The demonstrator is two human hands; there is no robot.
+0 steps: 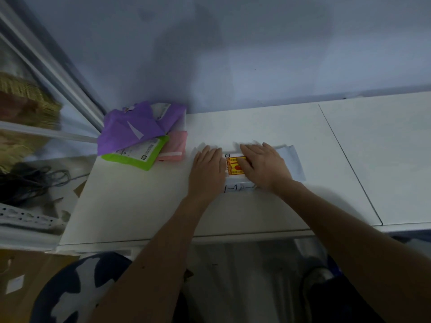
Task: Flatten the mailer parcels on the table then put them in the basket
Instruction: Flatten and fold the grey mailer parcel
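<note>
A pale blue-grey wall (233, 54) fills the upper half of the view. Below it a white table (140, 206) runs from left to right, and its right edge butts against a second white tabletop (384, 159) along a thin dark seam. Two bare forearms reach from the bottom of the view across the near edge of the table.

At the table's far left corner lies a loose pile of mailer parcels. A crumpled purple mailer (133, 129) is on top. A lime-green mailer (140, 157) with a printed label pokes out beneath its near side, and a pink mailer (175, 148) lies just to the right, partly under the purple one.

Near the middle of the table, well apart from the pile, a white mailer (291, 157) lies flat, with its right end showing past the hands. The left hand (207, 169) rests palm down on its left end, with the fingers straight and together and nothing grasped. The right hand (263, 166) also lies palm down on the mailer with its fingers extended, pressing and not gripping. Between the two hands a small yellow and red sticker (235, 166) shows on the mailer, partly covered by the right fingers. Some dark handwriting sits just below it.

Off the table to the left lies a tangle of dark cables (30, 180), and a brown cardboard box (23, 276) stands at the lower left.
</note>
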